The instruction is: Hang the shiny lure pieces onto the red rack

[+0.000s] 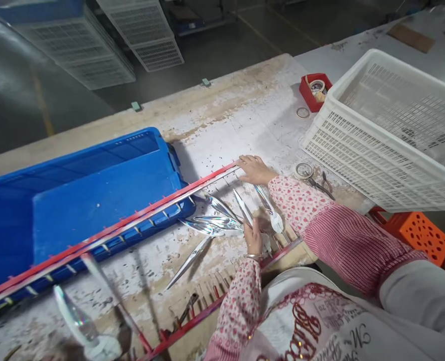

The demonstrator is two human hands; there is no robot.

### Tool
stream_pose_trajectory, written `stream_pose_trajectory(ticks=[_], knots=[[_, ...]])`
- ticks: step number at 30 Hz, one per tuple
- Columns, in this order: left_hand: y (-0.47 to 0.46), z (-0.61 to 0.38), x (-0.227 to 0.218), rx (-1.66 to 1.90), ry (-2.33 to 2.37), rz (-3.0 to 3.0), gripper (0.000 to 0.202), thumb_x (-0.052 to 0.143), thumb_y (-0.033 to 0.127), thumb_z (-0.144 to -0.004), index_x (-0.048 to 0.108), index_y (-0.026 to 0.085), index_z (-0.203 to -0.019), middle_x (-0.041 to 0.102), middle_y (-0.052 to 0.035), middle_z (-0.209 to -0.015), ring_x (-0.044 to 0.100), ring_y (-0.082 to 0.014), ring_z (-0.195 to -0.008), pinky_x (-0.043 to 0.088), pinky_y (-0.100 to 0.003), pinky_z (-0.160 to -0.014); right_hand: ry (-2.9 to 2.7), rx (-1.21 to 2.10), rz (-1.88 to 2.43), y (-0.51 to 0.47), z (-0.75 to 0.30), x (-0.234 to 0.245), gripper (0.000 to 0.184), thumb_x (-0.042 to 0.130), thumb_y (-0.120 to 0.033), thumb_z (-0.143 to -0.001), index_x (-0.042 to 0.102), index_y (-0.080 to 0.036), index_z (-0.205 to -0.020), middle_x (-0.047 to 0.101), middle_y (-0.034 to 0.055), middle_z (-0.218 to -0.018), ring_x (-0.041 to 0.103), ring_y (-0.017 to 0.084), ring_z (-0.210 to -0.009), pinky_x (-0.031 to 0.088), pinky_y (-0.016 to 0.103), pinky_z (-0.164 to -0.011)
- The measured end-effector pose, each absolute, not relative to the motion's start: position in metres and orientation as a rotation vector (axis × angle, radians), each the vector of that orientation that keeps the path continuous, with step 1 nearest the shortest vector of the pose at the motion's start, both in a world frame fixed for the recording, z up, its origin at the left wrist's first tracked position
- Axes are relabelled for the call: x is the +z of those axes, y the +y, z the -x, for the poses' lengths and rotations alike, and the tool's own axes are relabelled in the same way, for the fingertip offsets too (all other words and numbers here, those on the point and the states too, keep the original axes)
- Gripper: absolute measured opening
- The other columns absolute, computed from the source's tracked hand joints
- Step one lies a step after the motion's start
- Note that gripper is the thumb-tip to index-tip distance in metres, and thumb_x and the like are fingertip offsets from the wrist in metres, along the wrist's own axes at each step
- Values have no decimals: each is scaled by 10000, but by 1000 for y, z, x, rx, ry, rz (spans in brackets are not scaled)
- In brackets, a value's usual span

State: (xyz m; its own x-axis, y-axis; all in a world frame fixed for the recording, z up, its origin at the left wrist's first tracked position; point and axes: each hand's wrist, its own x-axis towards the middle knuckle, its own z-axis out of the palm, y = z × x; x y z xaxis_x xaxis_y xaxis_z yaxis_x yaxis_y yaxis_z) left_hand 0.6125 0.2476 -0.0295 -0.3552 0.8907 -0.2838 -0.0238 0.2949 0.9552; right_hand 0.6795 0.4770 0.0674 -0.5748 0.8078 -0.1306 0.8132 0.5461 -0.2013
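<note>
My left hand (254,238) is closed around the lower end of a shiny silver blade-shaped piece (241,204), its tip pointing away from me. My right hand (255,170) grips the far end of a long red-and-white hooked rack (147,214), fingers over the rail. Several similar glossy, curved pieces (214,224) lie fanned out just left of my left hand. Another slim silver piece (189,263) lies nearer me. Beside my right forearm is a silver piece with a rounded white end (276,220). Another such piece (73,316) is at the lower left.
A blue bin (105,200) lies under the rack at left. At right stands a white perforated crate (380,150), near a red box with tape rolls (315,93) and pliers (320,185). Below it sits an orange perforated basket (420,235). A red bar with pins (192,323) borders my side.
</note>
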Motion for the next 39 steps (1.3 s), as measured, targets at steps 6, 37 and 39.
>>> stream_pose_trajectory(ticks=[6,37,39], knots=[[260,-602,-41,1197,1660,-688,440,424,624,-911,440,210,-761,472,5,-633,465,-148,-568,406,-300,-602,2788,-323,-1499,461,-678,57,529,599,-348,-896,486,-183,-1386,406,157,-1499,337,310,-1353,229,504,-1113],[173,-425,-48,-77,1832,-2203,448,382,36,-868,650,201,-1187,556,-83,-1405,399,-312,-1361,139,-645,-1158,2383,-785,-1222,316,-601,-4,460,554,-43,-809,504,-92,-1264,481,282,-1314,584,329,-1095,483,508,-917],[162,-423,-47,-44,1938,-2123,404,384,36,-861,676,187,-1095,597,-103,-1342,429,-329,-1335,181,-657,-1138,2258,-752,-1307,313,-589,-16,437,534,-24,-804,545,-78,-1238,472,304,-1325,541,366,-1173,476,528,-924]])
